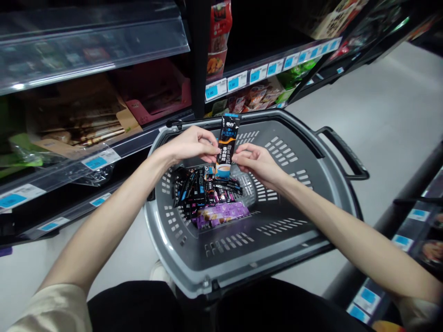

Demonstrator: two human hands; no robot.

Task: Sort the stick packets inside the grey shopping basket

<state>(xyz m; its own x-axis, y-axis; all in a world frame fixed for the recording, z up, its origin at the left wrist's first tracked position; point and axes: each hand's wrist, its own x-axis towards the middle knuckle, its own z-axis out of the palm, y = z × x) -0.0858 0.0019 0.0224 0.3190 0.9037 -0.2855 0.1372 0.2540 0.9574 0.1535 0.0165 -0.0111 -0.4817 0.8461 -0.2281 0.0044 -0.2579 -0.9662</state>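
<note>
One slim, black, blue-ended plastic sachet (229,145) is held above the grey plastic basket (270,246), with its long axis nearly upright. The bare left hand (197,144) pinches the sachet's left edge; the bare right hand (259,162), equally near, has fingertips closed on the right edge.

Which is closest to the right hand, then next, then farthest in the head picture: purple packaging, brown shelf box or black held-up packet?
1. Black held-up packet: just left of the right hand.
2. Purple packaging: lower left, in the basket.
3. Brown shelf box: far left, on the shelf.
</note>
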